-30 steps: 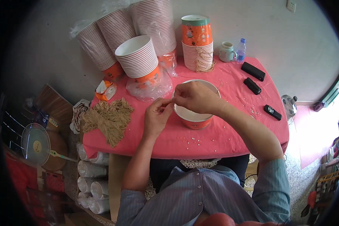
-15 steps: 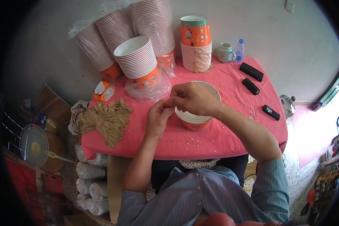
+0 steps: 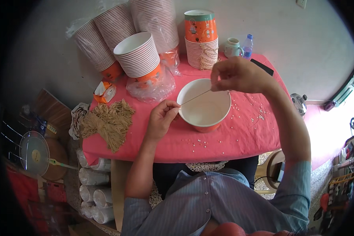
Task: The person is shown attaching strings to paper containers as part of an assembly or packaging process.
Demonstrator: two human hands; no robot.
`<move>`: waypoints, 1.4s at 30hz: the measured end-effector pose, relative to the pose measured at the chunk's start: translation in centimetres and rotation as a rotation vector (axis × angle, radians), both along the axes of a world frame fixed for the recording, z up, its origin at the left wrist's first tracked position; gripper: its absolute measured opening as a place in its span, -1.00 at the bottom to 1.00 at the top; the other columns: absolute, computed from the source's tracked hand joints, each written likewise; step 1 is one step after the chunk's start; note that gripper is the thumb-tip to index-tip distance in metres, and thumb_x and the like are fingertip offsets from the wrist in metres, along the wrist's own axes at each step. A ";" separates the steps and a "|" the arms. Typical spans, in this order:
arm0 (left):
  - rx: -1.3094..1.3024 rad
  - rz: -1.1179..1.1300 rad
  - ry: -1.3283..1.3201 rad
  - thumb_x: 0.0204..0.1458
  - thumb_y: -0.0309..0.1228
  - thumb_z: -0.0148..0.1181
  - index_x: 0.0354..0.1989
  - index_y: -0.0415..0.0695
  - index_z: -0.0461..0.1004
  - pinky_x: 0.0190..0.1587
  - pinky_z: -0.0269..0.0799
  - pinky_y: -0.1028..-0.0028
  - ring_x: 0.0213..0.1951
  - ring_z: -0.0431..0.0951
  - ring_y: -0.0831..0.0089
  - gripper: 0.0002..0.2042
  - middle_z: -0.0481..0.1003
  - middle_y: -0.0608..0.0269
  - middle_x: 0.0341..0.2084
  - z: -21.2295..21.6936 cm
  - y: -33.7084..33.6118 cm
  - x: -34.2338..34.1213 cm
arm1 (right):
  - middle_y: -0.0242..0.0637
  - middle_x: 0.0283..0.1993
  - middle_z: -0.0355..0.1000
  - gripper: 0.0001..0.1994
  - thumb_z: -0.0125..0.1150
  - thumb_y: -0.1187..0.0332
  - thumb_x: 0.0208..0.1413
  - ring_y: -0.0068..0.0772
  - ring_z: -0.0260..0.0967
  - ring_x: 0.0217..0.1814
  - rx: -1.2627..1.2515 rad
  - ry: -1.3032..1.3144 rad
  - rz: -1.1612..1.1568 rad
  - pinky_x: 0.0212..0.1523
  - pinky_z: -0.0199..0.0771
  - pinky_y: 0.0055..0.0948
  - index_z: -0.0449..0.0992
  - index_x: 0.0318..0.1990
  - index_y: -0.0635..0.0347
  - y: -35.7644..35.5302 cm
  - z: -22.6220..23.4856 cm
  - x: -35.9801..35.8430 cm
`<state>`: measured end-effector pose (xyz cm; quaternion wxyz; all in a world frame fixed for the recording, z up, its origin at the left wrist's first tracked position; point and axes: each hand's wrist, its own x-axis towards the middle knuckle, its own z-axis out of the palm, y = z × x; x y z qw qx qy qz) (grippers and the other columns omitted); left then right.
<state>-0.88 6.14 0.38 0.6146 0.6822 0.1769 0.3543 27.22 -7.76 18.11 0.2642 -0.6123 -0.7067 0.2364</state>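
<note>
A thin tan cord [image 3: 195, 98] runs taut and slanting over a paper bucket [image 3: 204, 114], white inside and orange outside. Its lower end is pinched at the bucket's left rim by my left hand [image 3: 161, 118], thumb against forefinger. Higher up, beyond the bucket's right side, my right hand [image 3: 242, 75] grips the other end between thumb and fingers. A bundle of tan cords [image 3: 108, 124] lies on the table left of my left hand. Small white beads [image 3: 201, 144] are scattered in front of the bucket and to its right.
Stacked paper buckets [image 3: 139, 55], some in clear plastic, stand at the back left. Another bucket stack [image 3: 201, 39] with cords hanging on it is at the back. A mug [image 3: 233, 48] and a plastic bottle [image 3: 247, 45] stand beyond my right hand. A pink cloth [image 3: 157, 151] covers the table.
My hands were together over the bucket's left rim. My right hand has moved up and right, drawing the cord straight; my left hand stays near the rim.
</note>
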 end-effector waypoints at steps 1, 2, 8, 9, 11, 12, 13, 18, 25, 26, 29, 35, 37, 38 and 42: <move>0.040 -0.007 -0.009 0.43 -0.45 0.22 0.00 -0.20 0.59 -0.21 0.44 0.62 -0.30 0.51 0.72 -0.88 0.58 0.45 -0.33 -0.1 0.1 -0.1 | -0.52 -0.39 0.54 -0.87 0.52 0.33 0.28 -0.71 0.42 -0.33 -0.002 -0.002 -0.003 -0.26 0.44 -0.54 0.70 -0.19 0.16 -0.6 -0.2 0.7; 0.080 -0.014 -0.019 0.45 -0.44 0.22 0.02 -0.20 0.58 -0.20 0.43 0.63 -0.29 0.50 0.74 -0.88 0.57 0.47 -0.32 -0.2 0.3 -0.1 | -0.50 -0.38 0.55 -0.85 0.54 0.32 0.26 -0.69 0.45 -0.32 0.020 -0.067 0.024 -0.25 0.46 -0.51 0.70 -0.17 0.16 -1.4 -0.5 1.2; 0.105 -0.035 0.028 0.45 -0.44 0.24 0.06 -0.21 0.57 -0.14 0.46 0.61 -0.22 0.53 0.73 -0.86 0.58 0.45 -0.26 -0.4 0.4 -0.6 | -0.24 -0.24 0.66 -0.67 0.59 0.29 0.14 -0.32 0.65 -0.17 0.006 -0.045 0.080 -0.11 0.64 -0.22 0.69 0.02 0.16 -4.8 -5.8 1.5; 0.104 -0.036 0.028 0.45 -0.44 0.24 0.06 -0.21 0.57 -0.14 0.46 0.61 -0.22 0.53 0.73 -0.86 0.58 0.45 -0.26 -0.1 0.0 -0.5 | -0.24 -0.20 0.67 -0.67 0.58 0.32 0.14 -0.30 0.66 -0.15 0.034 -0.013 0.092 -0.11 0.64 -0.21 0.69 0.03 0.16 -5.4 -6.5 1.2; 0.200 -0.028 0.086 0.44 -0.47 0.25 0.04 -0.22 0.58 -0.07 0.50 0.58 -0.16 0.56 0.69 -0.88 0.59 0.42 -0.22 0.7 -0.7 -0.6 | -0.27 -0.10 0.67 -0.64 0.63 0.49 0.08 -0.36 0.66 -0.18 0.068 -0.062 0.111 -0.08 0.66 -0.26 0.67 0.03 0.22 -6.1 -7.9 0.7; 0.204 -0.024 0.084 0.44 -0.47 0.25 0.04 -0.22 0.58 -0.07 0.50 0.58 -0.16 0.56 0.69 -0.88 0.59 0.42 -0.22 0.8 -0.9 -0.7 | -0.26 -0.11 0.67 -0.66 0.61 0.49 0.09 -0.35 0.66 -0.17 0.104 -0.021 0.093 -0.08 0.66 -0.26 0.66 0.01 0.22 -6.4 -8.3 0.3; 0.268 -0.016 0.081 0.43 -0.48 0.26 0.02 -0.23 0.58 -0.05 0.51 0.57 -0.15 0.57 0.67 -0.89 0.59 0.40 -0.21 0.9 -0.9 -0.6 | -0.25 -0.12 0.66 -0.69 0.60 0.50 0.10 -0.33 0.66 -0.17 0.140 0.018 0.071 -0.08 0.65 -0.25 0.66 -0.01 0.22 -6.7 -8.9 0.1; 0.316 0.029 0.021 0.41 -0.52 0.28 -0.04 -0.23 0.59 -0.03 0.52 0.56 -0.15 0.57 0.63 -0.93 0.59 0.38 -0.22 -0.3 -1.0 -0.3 | -0.23 -0.16 0.65 -0.77 0.50 0.47 0.16 -0.19 0.66 -0.07 0.326 0.092 -0.025 -0.01 0.66 -0.18 0.63 -0.05 0.16 -6.8 -13.1 -0.2; 0.472 0.101 0.107 0.28 -0.58 0.36 -0.15 -0.25 0.60 -0.14 0.51 0.50 -0.21 0.60 0.50 -0.94 0.59 0.27 -0.25 -1.5 -1.9 -0.1 | -0.22 -0.03 0.64 -0.75 0.48 0.56 0.12 -0.01 0.58 0.12 0.393 -0.011 0.045 0.13 0.64 -0.10 0.67 -0.05 0.15 -6.5 -14.3 -1.7; 0.456 0.085 0.166 0.27 -0.57 0.36 -0.12 -0.24 0.61 -0.13 0.53 0.50 -0.19 0.62 0.51 -0.92 0.61 0.26 -0.23 -1.6 -1.8 -0.4 | -0.23 -0.03 0.64 -0.74 0.48 0.55 0.10 -0.03 0.59 0.11 0.443 -0.088 0.083 0.13 0.63 -0.09 0.67 -0.05 0.13 -6.3 -14.4 -1.5; 0.379 0.168 0.186 0.27 -0.55 0.38 0.02 -0.22 0.61 -0.11 0.56 0.48 -0.11 0.64 0.50 -0.82 0.64 0.20 -0.13 -2.1 -1.6 -0.8 | -0.23 -0.02 0.64 -0.75 0.46 0.50 0.12 -0.07 0.58 0.12 0.495 -0.184 0.116 0.13 0.62 -0.07 0.67 -0.04 0.09 -6.0 -13.6 -1.8; 0.675 0.304 0.078 0.26 -0.43 0.45 0.34 -0.15 0.53 0.09 0.62 0.35 0.24 0.60 0.28 -0.52 0.57 0.00 0.25 2.0 -1.5 0.4 | -0.27 -0.05 0.65 -0.77 0.42 0.50 0.15 -0.11 0.59 0.12 0.499 -0.223 0.131 0.12 0.61 -0.07 0.65 -0.05 0.08 -5.6 -13.1 -2.6; 0.808 0.144 0.159 0.25 -0.44 0.44 0.32 -0.16 0.54 0.25 0.57 0.23 0.30 0.59 0.14 -0.54 0.57 0.02 0.27 2.0 -0.5 0.7 | -0.30 -0.07 0.65 -0.76 0.43 0.53 0.11 -0.11 0.60 0.09 0.521 -0.238 0.137 0.11 0.61 -0.07 0.64 -0.06 0.09 -5.3 -13.2 -3.1; 0.810 0.122 0.193 0.24 -0.45 0.43 0.30 -0.15 0.56 0.34 0.52 0.16 0.31 0.58 0.05 -0.56 0.58 0.03 0.24 1.9 -0.4 0.8 | -0.29 -0.07 0.64 -0.74 0.42 0.53 0.09 -0.11 0.60 0.09 0.530 -0.252 0.146 0.11 0.62 -0.08 0.64 -0.05 0.09 -5.2 -13.3 -3.3; 0.840 0.139 0.230 0.23 -0.48 0.41 0.28 -0.13 0.58 0.30 0.55 0.16 0.25 0.62 0.04 -0.58 0.61 0.04 0.19 2.1 -0.9 2.0 | -0.27 -0.03 0.62 -0.69 0.39 0.51 0.04 -0.13 0.61 0.10 0.542 -0.291 0.179 0.11 0.65 -0.11 0.62 -0.02 0.11 -4.8 -13.3 -4.8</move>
